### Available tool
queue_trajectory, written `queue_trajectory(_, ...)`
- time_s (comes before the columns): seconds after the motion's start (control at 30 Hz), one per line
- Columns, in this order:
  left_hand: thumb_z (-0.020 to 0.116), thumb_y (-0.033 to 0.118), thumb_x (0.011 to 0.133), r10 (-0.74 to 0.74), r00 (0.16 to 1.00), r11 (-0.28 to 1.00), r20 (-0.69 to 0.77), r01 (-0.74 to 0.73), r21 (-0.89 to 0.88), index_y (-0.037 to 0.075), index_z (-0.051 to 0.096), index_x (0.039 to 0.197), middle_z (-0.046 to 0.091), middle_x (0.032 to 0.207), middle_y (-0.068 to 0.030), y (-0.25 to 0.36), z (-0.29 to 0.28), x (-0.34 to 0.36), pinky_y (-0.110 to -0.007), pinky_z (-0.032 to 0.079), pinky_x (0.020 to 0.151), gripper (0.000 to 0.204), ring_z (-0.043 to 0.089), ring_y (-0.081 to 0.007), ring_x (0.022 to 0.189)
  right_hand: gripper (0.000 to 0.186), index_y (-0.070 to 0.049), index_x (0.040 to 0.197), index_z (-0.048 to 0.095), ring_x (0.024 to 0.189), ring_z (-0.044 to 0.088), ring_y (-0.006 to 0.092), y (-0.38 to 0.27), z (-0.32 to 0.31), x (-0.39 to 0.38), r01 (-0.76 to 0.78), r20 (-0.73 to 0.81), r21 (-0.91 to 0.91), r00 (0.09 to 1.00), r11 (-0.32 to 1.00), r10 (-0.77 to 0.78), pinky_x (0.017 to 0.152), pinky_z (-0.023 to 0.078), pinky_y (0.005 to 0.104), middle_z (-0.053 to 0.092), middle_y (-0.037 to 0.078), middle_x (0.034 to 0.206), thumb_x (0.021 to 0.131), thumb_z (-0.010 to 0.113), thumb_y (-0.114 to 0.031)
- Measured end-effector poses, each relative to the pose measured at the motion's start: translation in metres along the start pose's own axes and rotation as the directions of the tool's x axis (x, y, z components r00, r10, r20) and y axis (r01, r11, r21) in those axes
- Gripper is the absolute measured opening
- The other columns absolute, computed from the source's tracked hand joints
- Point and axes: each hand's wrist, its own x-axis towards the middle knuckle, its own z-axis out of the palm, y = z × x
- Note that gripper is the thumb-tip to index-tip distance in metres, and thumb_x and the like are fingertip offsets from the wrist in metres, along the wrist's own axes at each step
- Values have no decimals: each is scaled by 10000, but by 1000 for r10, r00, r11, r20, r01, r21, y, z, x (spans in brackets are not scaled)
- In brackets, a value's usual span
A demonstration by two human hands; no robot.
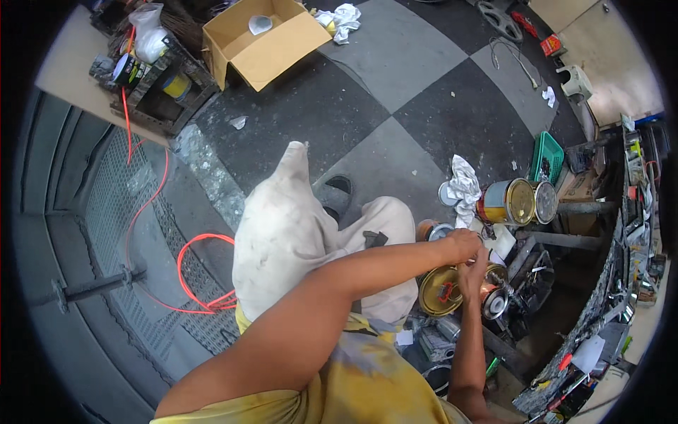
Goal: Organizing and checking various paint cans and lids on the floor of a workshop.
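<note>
Stretched across my lap to the right, my left arm ends in my left hand (462, 244), its fingers closed. My right hand (472, 274) meets it from below, fingers also closed, the two touching. Whatever sits between them is hidden or too small to make out. Right beneath the hands is a round tin with a gold lid (436, 300). A smaller open can (495, 303) stands beside my right wrist. Just beyond the hands hangs crumpled white paper (464, 180), near a large paint can (508, 202) with a gold top.
A cluttered workbench (565, 346) runs along the right, with a green basket (546, 157) at its far end. Ahead stands an open cardboard box (272, 60) on the checkered floor (395, 49). An orange-red hose (181, 265) coils at left, beneath a dark stand (169, 106) holding cans.
</note>
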Motion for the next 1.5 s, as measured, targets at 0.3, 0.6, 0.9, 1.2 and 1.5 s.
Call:
queue_trajectory(0.3,666,147,742,-113,979,891,-172,176,419,64,743,863,715,933,-128,86,-31,-41,-437,551,727,165,691,-294,910,288,-1,1156,593,901,630,260,64,42,37,354,101,-99,933,930,-344,771,498,368,637,149,1030,923,597,-171)
queue_trajectory(0.6,643,124,779,69,866,973,496,-169,160,16,724,797,706,806,-168,113,-174,-160,-422,562,682,136,701,-332,806,199,-11,1030,664,850,661,304,6,9,7,260,79,40,962,965,-263,756,502,384,672,169,923,927,594,-165)
queue_trajectory(0.9,630,295,897,-83,806,984,585,-27,176,-1,648,979,650,947,-186,34,-273,-172,-439,498,840,307,620,-365,962,249,-59,1096,682,805,683,324,0,-12,5,87,59,-70,995,994,-83,727,517,381,701,178,899,925,611,-226)
queue_trajectory(1.2,633,262,898,190,820,982,540,-172,-84,-14,623,950,623,963,-185,2,-230,-184,-452,497,822,282,612,-381,950,275,-24,1073,683,786,676,231,-22,-23,17,165,125,-291,983,943,-134,731,520,354,716,123,897,965,566,-248)
queue_trajectory(1.5,642,272,890,368,661,930,654,-262,-259,-34,630,959,621,962,-194,42,-177,-157,-449,505,828,314,612,-373,972,233,-38,1061,687,767,688,294,-32,-18,16,-10,266,-314,959,949,98,713,515,384,709,173,911,944,582,-210)
